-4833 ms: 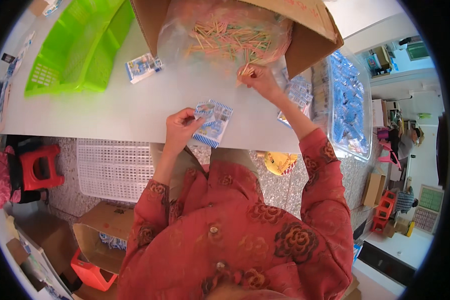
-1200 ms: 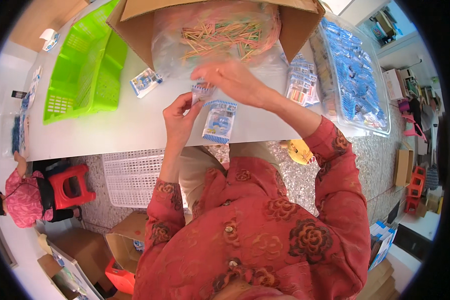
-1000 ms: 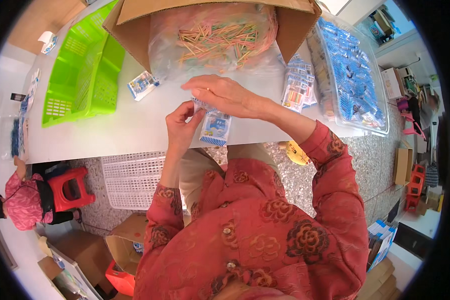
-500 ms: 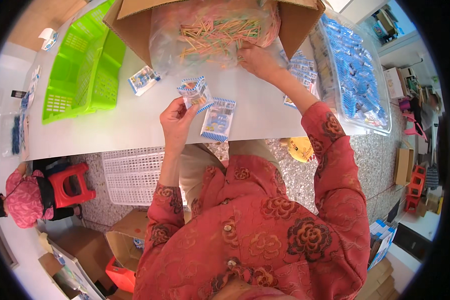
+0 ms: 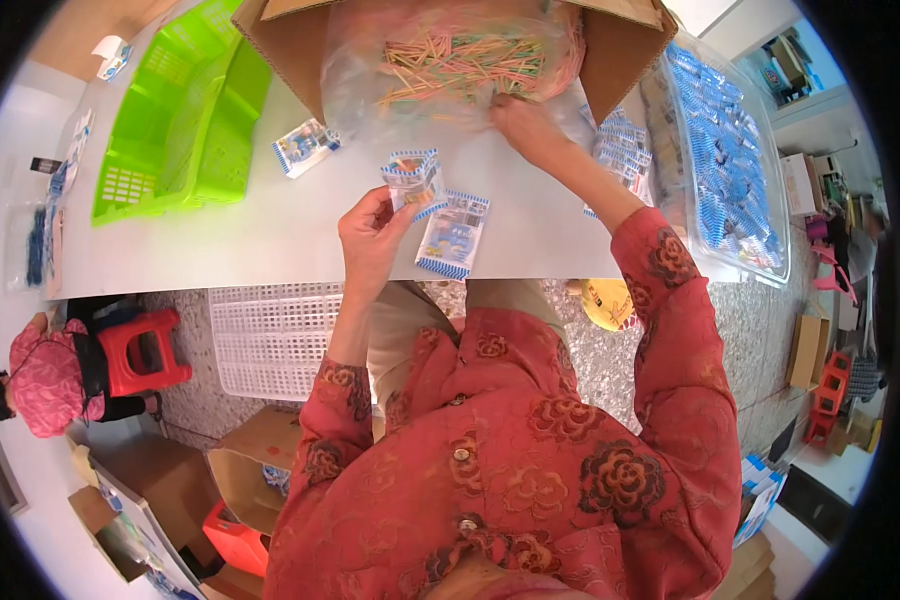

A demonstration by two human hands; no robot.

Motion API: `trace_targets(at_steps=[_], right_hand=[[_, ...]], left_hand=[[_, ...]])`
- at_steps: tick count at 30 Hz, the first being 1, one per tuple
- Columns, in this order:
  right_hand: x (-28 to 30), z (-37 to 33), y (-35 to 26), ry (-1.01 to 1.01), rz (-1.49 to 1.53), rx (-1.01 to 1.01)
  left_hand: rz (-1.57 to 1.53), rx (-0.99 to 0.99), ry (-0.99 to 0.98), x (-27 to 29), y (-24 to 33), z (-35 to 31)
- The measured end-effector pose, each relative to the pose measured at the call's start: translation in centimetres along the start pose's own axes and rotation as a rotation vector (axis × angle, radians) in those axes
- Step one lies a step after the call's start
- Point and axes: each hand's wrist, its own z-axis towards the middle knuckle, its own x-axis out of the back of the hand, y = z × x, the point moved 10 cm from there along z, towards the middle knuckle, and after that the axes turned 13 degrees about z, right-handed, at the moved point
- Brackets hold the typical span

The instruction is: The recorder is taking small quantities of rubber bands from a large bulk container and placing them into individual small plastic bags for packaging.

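My left hand [image 5: 372, 232] pinches a small blue-and-white striped packet [image 5: 414, 182] between thumb and fingers, upright above the table. Its top edge looks parted, with coloured contents showing. Just below and right of it, another such packet [image 5: 453, 236] lies flat. My right hand [image 5: 526, 128] reaches to the near edge of a heap of thin pastel sticks [image 5: 460, 66]. These lie on a clear plastic bag [image 5: 355, 85] in an open cardboard box [image 5: 625, 62]. The right fingertips are closed together; whatever they grip is too small to make out.
A bright green basket [image 5: 195, 140] stands at the left, with one packet [image 5: 305, 146] beside it. At the right, several packets [image 5: 622, 150] lie near a clear tub [image 5: 782, 262] full of blue striped packets. A person [image 5: 50, 375] is beside a red stool [image 5: 142, 352] at lower left.
The whole view has shifted slightly. My right fingers have drawn back a little toward the heap's near edge. My left hand still holds the packet in much the same place.
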Motion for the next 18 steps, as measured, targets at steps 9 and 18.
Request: trace_targets(at_steps=[9, 18], right_hand=[[4.6, -2.0, 0.1, -0.026, -0.135, -0.020], [15.1, -1.9, -10.0, 0.043, 0.690, 0.213]], left_hand=[[0.010, 0.002, -0.009, -0.6, -0.2, -0.1], [0.191, -0.046, -0.059, -1.5, 0.5, -0.2]])
